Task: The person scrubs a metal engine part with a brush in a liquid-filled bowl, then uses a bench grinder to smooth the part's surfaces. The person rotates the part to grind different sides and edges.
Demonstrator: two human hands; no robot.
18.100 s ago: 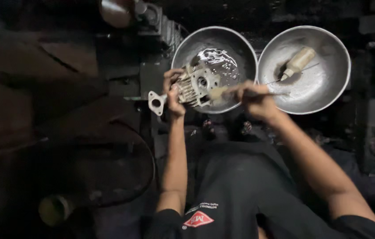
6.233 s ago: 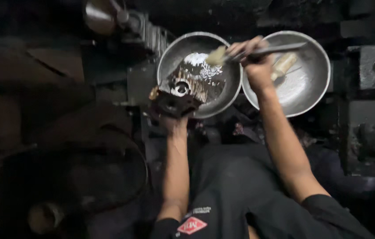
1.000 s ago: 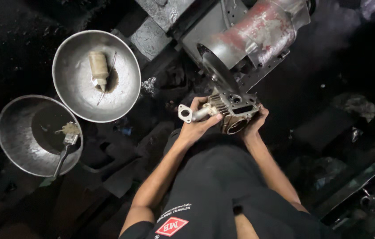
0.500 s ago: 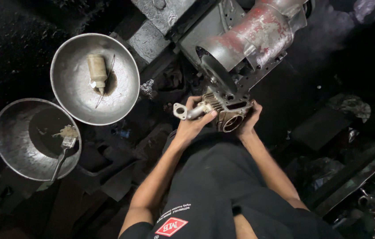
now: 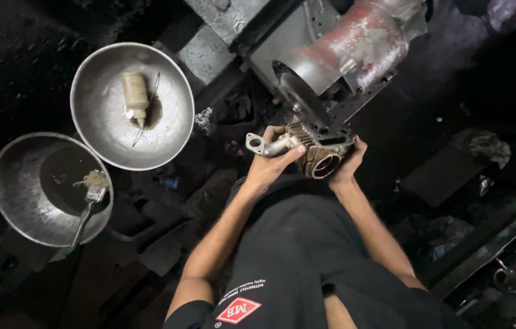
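The left hand and the right hand are both closed around a ribbed metal engine part in the middle of the frame, just under a big grey machine. At the left sit two metal bowls, one with a small bottle, one with a brush.

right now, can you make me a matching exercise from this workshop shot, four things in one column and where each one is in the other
Things:
1. small bottle
2. brush
3. finned engine part
4. red-stained metal housing

Places:
a. held in both hands, left hand and right hand
b. lying in the upper metal bowl
c. just above the held part
d. resting in the lower-left metal bowl

Pairs: 1-b, 2-d, 3-a, 4-c
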